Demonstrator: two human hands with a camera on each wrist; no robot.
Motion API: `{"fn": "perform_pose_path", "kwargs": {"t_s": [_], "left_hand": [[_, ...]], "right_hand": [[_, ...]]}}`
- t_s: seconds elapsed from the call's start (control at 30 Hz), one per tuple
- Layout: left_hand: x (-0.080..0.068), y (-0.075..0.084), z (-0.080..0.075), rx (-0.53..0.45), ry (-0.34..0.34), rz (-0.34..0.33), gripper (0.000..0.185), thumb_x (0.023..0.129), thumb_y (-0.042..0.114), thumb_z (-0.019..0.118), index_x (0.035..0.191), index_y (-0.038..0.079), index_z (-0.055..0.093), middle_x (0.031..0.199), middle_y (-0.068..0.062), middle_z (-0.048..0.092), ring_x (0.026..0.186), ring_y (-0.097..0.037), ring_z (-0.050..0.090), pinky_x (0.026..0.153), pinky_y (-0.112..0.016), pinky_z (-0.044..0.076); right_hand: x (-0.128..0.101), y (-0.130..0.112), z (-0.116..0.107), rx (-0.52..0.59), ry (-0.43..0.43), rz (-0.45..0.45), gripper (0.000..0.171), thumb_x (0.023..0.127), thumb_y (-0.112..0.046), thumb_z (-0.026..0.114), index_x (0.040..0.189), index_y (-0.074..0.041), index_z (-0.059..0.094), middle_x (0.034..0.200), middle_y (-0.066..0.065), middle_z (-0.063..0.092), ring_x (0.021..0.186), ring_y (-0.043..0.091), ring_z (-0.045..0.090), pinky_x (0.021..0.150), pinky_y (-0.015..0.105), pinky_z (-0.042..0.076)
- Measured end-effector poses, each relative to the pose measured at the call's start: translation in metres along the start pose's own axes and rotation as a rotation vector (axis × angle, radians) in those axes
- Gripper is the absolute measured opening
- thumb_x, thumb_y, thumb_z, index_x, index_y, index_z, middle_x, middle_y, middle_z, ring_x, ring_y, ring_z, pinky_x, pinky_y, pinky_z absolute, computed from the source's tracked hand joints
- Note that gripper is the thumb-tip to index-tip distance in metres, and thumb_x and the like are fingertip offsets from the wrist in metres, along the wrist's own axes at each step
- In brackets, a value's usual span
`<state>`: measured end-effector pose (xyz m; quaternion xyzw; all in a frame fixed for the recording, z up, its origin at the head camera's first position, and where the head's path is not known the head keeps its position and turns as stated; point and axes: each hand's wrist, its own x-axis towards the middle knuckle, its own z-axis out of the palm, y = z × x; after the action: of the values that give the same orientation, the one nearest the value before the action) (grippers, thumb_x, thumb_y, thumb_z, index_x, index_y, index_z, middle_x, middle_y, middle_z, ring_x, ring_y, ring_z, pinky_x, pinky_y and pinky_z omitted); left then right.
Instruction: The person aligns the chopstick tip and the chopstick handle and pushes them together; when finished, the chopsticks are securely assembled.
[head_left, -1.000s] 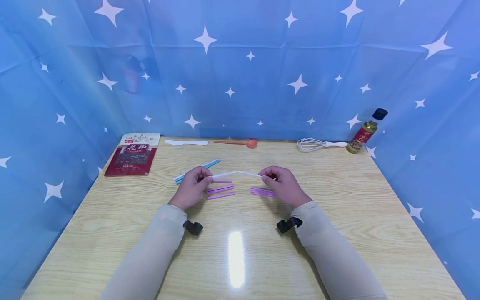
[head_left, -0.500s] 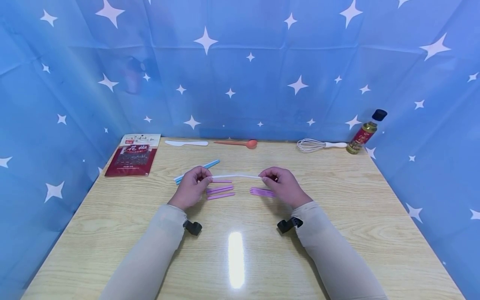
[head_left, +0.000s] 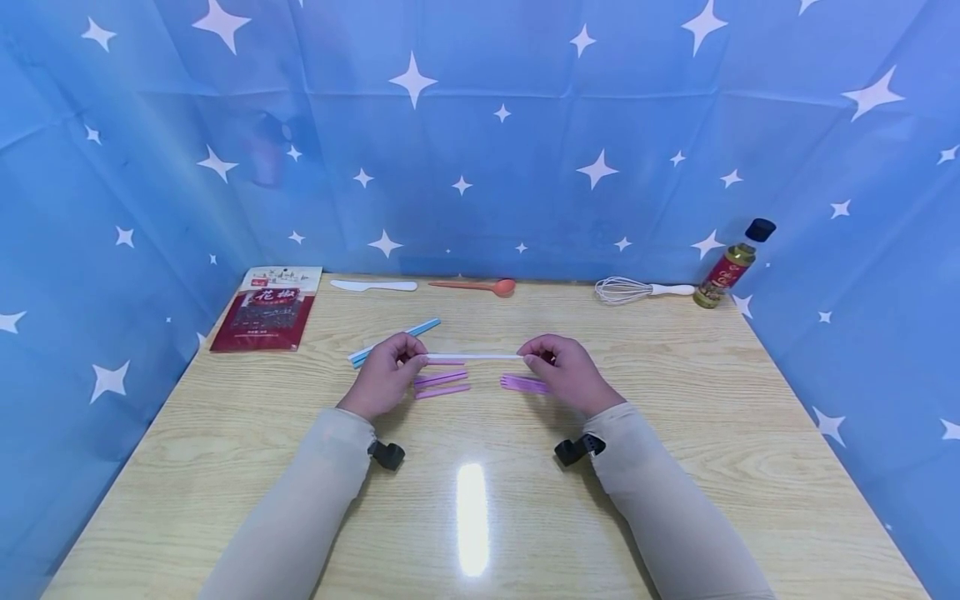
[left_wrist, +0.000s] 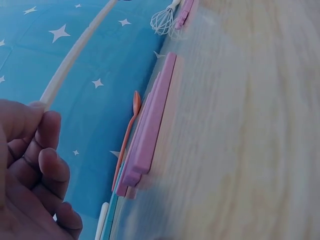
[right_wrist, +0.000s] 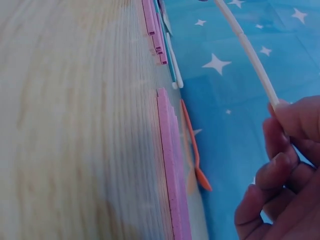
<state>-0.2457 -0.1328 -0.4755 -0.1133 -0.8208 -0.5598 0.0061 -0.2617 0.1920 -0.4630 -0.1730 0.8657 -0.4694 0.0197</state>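
My left hand [head_left: 384,375] and right hand [head_left: 566,375] each pinch one end of a white chopstick [head_left: 474,357] between thumb and forefinger. It stretches level between them, a joint showing near its middle in the right wrist view. Over the table, it overlaps the farthest of several pink sticks [head_left: 442,391] beside my left hand. Close by my right hand lies a bundle of pink sticks [head_left: 523,383], partly covered by the hand. Behind my left hand are blue and white chopsticks [head_left: 423,327], partly hidden. The other fingers of both hands are loosely curled.
Along the back edge of the wooden table [head_left: 675,500] lie a white knife [head_left: 373,286], an orange spoon [head_left: 504,287] and a whisk [head_left: 622,289]. An oil bottle [head_left: 726,271] stands at the back right. A red spice packet [head_left: 266,312] lies back left, before a blue star-patterned curtain [head_left: 480,150].
The white chopstick was bent upward at its middle joint a second ago; it has flattened and is now straight. Both hands keep their places and their pinch.
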Motion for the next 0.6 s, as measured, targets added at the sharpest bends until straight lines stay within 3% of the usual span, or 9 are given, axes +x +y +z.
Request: {"fn": "perform_pose_path", "kwargs": {"t_s": [0.3, 0.6], "left_hand": [[0.0, 0.0003, -0.0005, 0.028, -0.006, -0.01, 0.015, 0.105, 0.01, 0.063, 0.115, -0.001, 0.069, 0.095, -0.008, 0.063, 0.083, -0.023, 0.054, 0.07, -0.029, 0.046], [-0.0005, 0.002, 0.0009, 0.045, -0.012, -0.011, 0.01, 0.105, 0.014, 0.065, 0.107, 0.006, 0.072, 0.093, -0.009, 0.066, 0.083, -0.022, 0.056, 0.072, -0.031, 0.046]], "right_hand": [[0.0, -0.0022, 0.0009, 0.008, 0.01, 0.045, 0.017, 0.103, -0.012, 0.067, 0.117, -0.004, 0.074, 0.091, 0.006, 0.064, 0.078, 0.022, 0.053, 0.069, 0.031, 0.045], [-0.0019, -0.0048, 0.0023, 0.014, 0.022, 0.064, 0.006, 0.102, -0.011, 0.069, 0.105, -0.008, 0.073, 0.085, 0.006, 0.062, 0.072, 0.021, 0.05, 0.064, 0.03, 0.043]]}}
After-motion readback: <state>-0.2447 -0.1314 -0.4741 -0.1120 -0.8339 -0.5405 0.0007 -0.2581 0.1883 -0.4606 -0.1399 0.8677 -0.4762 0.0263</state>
